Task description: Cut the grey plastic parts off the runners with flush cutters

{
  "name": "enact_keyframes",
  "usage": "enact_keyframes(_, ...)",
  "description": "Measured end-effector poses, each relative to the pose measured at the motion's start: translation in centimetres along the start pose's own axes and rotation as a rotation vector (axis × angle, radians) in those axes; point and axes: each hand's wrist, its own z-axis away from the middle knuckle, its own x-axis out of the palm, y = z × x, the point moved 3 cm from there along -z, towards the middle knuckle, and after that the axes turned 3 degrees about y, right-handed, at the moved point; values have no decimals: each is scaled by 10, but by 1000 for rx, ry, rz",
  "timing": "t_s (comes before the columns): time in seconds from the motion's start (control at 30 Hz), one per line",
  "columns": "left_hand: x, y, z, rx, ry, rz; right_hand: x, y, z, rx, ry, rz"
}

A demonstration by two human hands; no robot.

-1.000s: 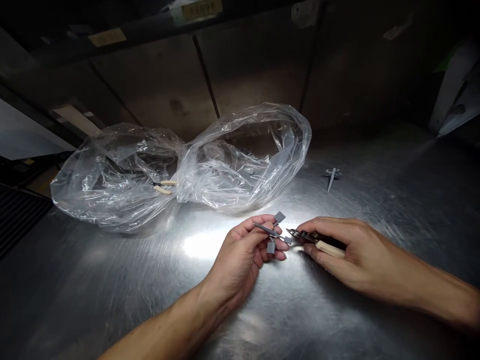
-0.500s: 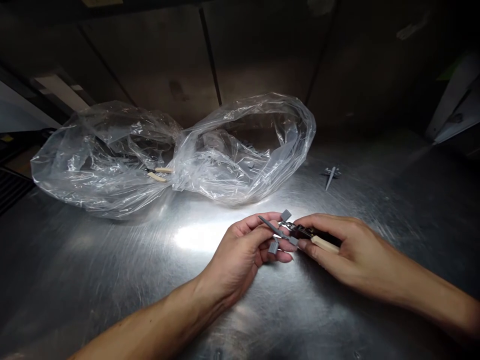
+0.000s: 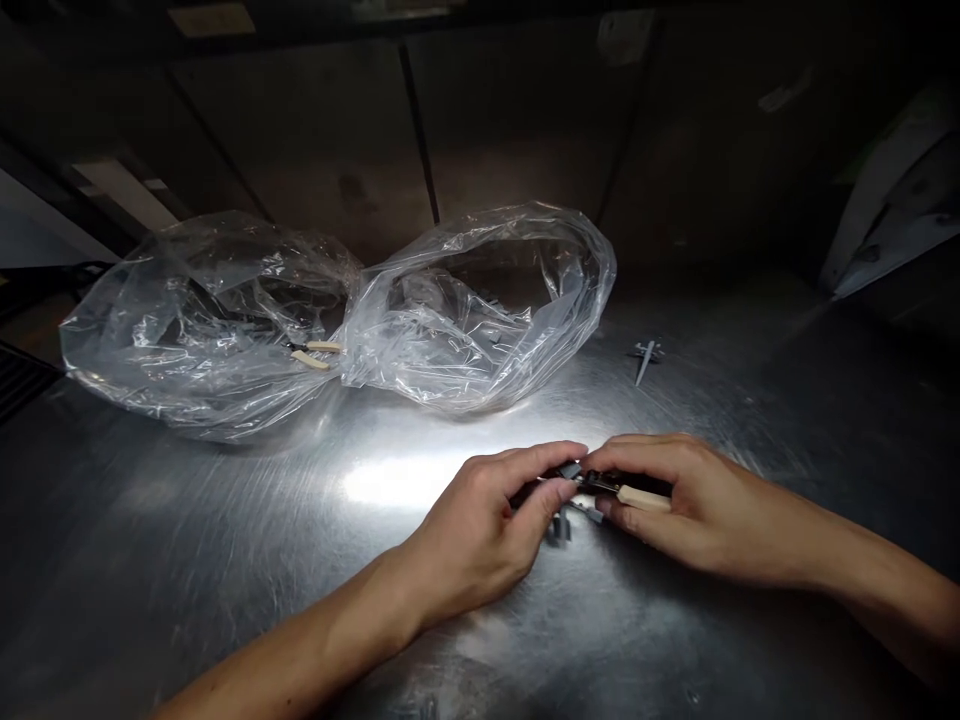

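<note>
My left hand (image 3: 480,525) is shut around a small grey plastic sprue piece (image 3: 561,526), which it mostly hides; only its ends show near the fingertips and below them. My right hand (image 3: 679,495) grips a pair of small side cutters (image 3: 619,486) with cream handles. The metal tips of the cutters reach in among my left fingers, at or against the grey piece. The exact contact point is hidden. Both hands nearly touch at the fingertips, just above the steel surface.
A crumpled clear plastic bag (image 3: 457,340) lies behind my hands, with a second cream-handled cutter (image 3: 311,352) inside or beneath it. A grey plastic piece (image 3: 645,358) lies on the brushed steel table (image 3: 225,540) at the right. A dark wall stands behind.
My left hand has closed over the grey piece and turned it, and the cutter tips have moved in among my left fingers. The view has shifted slightly.
</note>
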Motion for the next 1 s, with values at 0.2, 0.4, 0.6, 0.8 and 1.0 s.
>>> enact_keyframes(0.2, -5, -2, -4, -26, 77, -88, 0, -3, 1, 4, 0, 47)
enact_keyframes(0.4, -3, -5, -5, -309, 158, 162, -10, -1, 4, -53, 136, 187)
enact_keyframes(0.6, 0, -11, -6, -352, 317, 320, -16, -5, 9, 56, 186, -83)
enact_keyframes(0.8, 6, -15, -3, -276, 340, 301, 6, -13, 9, 109, 122, -153)
enact_keyframes(1.0, 7, -17, 0, -228, 352, 232, 5, -11, 7, 100, 247, 21)
